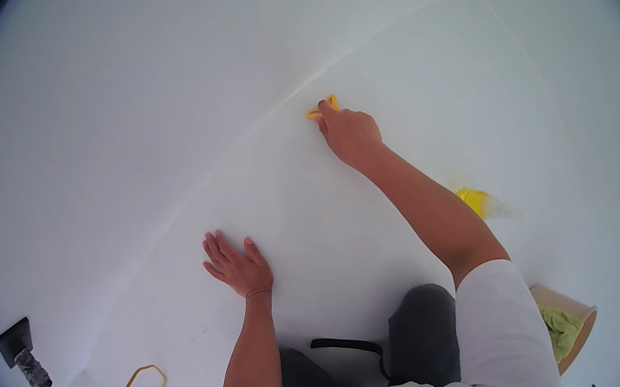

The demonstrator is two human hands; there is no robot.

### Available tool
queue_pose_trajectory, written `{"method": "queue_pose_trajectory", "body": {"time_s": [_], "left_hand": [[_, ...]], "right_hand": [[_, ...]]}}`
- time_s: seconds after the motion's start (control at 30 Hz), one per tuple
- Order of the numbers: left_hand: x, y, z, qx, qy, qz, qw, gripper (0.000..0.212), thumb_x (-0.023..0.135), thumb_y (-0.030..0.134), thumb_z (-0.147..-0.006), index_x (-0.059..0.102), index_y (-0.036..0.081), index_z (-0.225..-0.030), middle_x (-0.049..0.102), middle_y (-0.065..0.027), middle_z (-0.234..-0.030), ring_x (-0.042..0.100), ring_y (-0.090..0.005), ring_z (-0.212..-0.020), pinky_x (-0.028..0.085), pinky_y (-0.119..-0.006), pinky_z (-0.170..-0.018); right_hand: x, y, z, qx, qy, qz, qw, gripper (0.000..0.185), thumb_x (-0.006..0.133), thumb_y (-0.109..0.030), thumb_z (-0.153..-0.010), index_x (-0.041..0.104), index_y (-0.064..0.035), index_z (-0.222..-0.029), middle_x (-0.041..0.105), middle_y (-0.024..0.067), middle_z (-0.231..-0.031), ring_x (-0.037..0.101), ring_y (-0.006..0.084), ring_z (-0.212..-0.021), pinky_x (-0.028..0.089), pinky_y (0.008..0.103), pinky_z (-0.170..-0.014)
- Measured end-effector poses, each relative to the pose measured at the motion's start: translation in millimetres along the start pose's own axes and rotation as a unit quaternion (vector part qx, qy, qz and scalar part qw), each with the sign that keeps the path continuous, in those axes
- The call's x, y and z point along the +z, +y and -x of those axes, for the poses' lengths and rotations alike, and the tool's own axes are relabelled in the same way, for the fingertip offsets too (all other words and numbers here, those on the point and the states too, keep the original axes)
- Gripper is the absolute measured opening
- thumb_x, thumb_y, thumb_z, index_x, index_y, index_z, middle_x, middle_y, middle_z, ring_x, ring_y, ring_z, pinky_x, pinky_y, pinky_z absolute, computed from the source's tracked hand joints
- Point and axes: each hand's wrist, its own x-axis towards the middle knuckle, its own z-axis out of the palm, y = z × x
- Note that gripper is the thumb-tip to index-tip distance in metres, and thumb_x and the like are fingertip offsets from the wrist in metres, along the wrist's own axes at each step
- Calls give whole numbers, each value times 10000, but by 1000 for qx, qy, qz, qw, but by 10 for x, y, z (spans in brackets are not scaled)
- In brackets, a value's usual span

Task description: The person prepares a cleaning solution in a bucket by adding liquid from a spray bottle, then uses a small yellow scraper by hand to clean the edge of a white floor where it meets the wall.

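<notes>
My right hand (349,134) is stretched out over the white surface, its fingers closed on a small yellow item (332,101) that looks like a scraper or sponge; the fingers hide part of it. That item lies just to the right of a long seam in the surface. Lower down, my left hand (242,270) rests palm down on the same white surface (307,211), fingers spread and holding nothing. Beyond my right forearm is a clear container with yellow on it (472,201), partly hidden by the arm.
At the right, a tan bucket (589,319) holds a green cloth (561,332). A black flat-headed tool with a wrapped handle (16,339) is at the lower left, near a yellow cord (164,382). A black strap (345,344) lies by my knees.
</notes>
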Motion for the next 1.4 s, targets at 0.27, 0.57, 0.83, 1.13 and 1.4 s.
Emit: {"method": "queue_pose_trajectory", "body": {"time_s": [0.27,0.57,0.83,1.13,1.4], "left_hand": [[40,-37,25,7,4,-12,1000,580,334,413,-910,266,24,-1334,227,-130,-1422,168,-277,-1338,103,-519,-1057],[-14,49,2,1,-6,9,1000,583,322,421,-907,276,19,-1327,231,-144,-1416,166,-284,-1337,101,-522,-1056],[-19,41,-30,4,-2,2,1000,573,325,411,-906,281,23,-1325,232,-147,-1413,172,-286,-1336,112,-531,-1050],[-5,40,-17,-1,-3,8,1000,581,337,412,-899,272,29,-1331,223,-145,-1417,166,-283,-1338,111,-525,-1053],[-27,48,-2,-4,-11,9,1000,584,354,399,-895,257,33,-1339,221,-142,-1419,158,-283,-1340,99,-522,-1056]], "right_hand": [[-283,-88,-239,10,-75,41,996,242,390,-279,-929,444,-94,-1075,610,102,-809,609,262,-740,480,401,-618],[-327,-103,-377,24,-64,40,997,259,389,-289,-934,448,-84,-1081,597,104,-888,598,275,-812,486,400,-660],[-402,-161,-433,32,-72,65,995,266,440,-286,-911,474,-117,-1114,593,75,-981,581,242,-942,501,393,-702],[-311,-105,-373,-2,-45,69,997,273,410,-294,-927,443,-78,-1090,611,112,-828,601,279,-806,481,413,-657],[-225,-109,-326,1,-17,57,998,271,440,-280,-913,442,-84,-1100,617,120,-827,603,289,-787,477,408,-644]]}}
